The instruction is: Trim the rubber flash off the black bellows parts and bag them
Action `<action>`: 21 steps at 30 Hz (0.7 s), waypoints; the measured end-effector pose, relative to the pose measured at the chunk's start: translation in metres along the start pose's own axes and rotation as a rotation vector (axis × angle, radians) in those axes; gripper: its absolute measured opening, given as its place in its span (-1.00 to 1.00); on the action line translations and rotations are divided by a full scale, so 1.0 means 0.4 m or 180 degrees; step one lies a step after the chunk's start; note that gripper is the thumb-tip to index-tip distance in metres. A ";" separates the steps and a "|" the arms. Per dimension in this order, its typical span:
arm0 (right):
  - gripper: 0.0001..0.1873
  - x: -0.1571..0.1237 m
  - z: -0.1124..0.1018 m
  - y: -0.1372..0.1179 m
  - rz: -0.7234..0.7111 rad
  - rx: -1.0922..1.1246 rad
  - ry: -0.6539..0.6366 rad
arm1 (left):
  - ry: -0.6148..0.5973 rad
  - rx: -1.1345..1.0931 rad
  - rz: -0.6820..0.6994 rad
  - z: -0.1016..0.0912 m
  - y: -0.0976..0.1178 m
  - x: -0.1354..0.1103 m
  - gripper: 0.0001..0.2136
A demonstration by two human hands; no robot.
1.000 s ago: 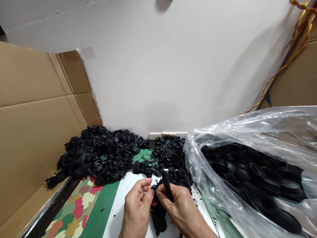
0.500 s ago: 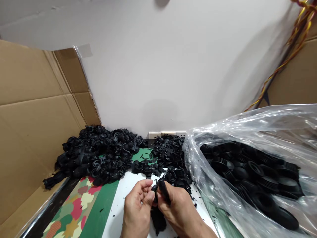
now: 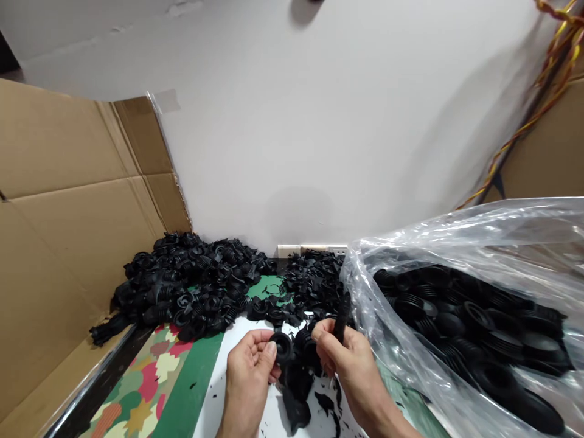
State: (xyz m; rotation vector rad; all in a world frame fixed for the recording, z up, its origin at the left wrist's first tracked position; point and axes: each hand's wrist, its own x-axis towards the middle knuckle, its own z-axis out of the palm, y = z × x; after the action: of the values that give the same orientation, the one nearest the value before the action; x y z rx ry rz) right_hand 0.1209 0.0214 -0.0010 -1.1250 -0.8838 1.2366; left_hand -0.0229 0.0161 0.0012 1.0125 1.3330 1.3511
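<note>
"How are the hands placed?"

"Both come in from the near edge, a little apart. The left hand (image 3: 249, 372) pinches a black ring-shaped part (image 3: 281, 348) between thumb and fingers, near the middle, its round opening turned toward us. The right hand (image 3: 351, 363), to the right of it, has its fingers curled round a dark stick (image 3: 342, 317) that pokes up past the knuckles."

"What's hard to make out?"

"The stick's lower end, covered by the fingers (a thin pale sliver (image 3: 331, 382) shows beneath, but I can't tell what it is). The right forearm is cut off, and the black pieces (image 3: 296, 392) between the hands run together."

"And around them?"

"On the worktop (image 3: 196, 359), ribbed black parts (image 3: 196, 277) are heaped far left, beside a cardboard panel (image 3: 68, 143). Black scraps (image 3: 314, 281) lie at the far middle, before a socket strip (image 3: 312, 249). A clear plastic bag (image 3: 365, 258) of more parts crowds the right side."
</note>
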 end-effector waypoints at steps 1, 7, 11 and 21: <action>-0.77 -0.001 0.000 0.002 0.0039 0.0127 -0.0081 | 0.0028 -0.0004 -0.0014 0.000 0.001 -0.001 -0.74; -0.66 -0.006 0.008 0.007 0.0076 0.0141 -0.0057 | 0.0291 -0.0088 0.0051 0.012 0.009 -0.011 -0.75; -0.70 -0.006 0.009 0.008 0.0009 0.0153 0.0264 | 0.0330 -0.0078 0.0068 0.014 0.003 -0.010 -0.75; -0.58 -0.012 0.013 -0.001 0.0055 0.0090 -0.0037 | 0.0372 -0.0135 0.0133 0.009 -0.001 -0.006 -0.72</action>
State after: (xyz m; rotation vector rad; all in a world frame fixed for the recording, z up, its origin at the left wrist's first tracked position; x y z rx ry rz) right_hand 0.1153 0.0176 0.0009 -1.1061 -0.8644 1.2673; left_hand -0.0188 0.0145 0.0011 0.9496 1.3699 1.4834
